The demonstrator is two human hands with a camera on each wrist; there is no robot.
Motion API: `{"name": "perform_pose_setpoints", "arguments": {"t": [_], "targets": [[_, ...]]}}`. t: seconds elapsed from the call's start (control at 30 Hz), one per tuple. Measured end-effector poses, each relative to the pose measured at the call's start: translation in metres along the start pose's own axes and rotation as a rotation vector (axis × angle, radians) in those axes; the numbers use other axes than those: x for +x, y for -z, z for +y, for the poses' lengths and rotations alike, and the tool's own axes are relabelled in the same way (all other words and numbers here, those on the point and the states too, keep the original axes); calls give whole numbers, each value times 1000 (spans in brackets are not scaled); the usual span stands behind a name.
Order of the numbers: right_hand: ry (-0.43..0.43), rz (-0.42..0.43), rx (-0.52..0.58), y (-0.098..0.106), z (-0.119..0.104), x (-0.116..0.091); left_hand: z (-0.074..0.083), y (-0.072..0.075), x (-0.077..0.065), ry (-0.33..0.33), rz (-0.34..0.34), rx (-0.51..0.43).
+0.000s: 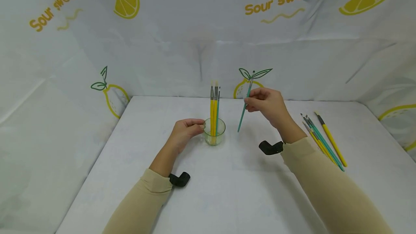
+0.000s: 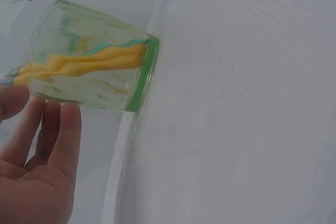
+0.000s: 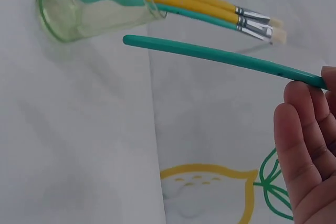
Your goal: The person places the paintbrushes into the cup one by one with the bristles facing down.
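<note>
A clear greenish glass stands upright on the table with two yellow paintbrushes and one teal paintbrush in it, bristles up. My left hand pinches the glass at the left of its rim, thumb against fingertips. To the right of the glass, my right hand holds a second teal paintbrush between thumb and fingers, in the air. This brush is tilted, bristles up, and its bare handle end points down toward the table, apart from the glass.
Several yellow and teal paintbrushes lie at the right of the white table, beside my right forearm. Behind the table hangs a white cloth printed with lemons and lettering. A black wrist mount sits on each arm.
</note>
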State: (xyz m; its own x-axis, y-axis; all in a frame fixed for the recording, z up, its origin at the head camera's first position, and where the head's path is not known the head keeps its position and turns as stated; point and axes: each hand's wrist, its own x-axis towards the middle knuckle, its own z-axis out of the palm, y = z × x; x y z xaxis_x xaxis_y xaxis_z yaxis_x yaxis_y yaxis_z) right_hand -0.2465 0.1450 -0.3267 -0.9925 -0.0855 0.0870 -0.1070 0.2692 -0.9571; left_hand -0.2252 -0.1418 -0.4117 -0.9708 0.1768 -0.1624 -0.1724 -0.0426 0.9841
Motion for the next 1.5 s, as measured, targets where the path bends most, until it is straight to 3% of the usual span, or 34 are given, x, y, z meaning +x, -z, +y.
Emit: {"name": "perform_pose_setpoints", "arguments": {"t": [0.4, 0.83, 1.17, 1.5], "targets": [[79, 22, 166, -35, -10, 6, 0, 1, 1, -1, 5, -6], [46, -28, 74, -61, -12, -5, 1, 2, 0, 20, -11, -35], [17, -36, 47, -70, 23, 7, 0, 0, 1, 9, 5, -9], [-12, -43, 0, -76, 31, 8, 1, -2, 0, -3, 11, -20]]}}
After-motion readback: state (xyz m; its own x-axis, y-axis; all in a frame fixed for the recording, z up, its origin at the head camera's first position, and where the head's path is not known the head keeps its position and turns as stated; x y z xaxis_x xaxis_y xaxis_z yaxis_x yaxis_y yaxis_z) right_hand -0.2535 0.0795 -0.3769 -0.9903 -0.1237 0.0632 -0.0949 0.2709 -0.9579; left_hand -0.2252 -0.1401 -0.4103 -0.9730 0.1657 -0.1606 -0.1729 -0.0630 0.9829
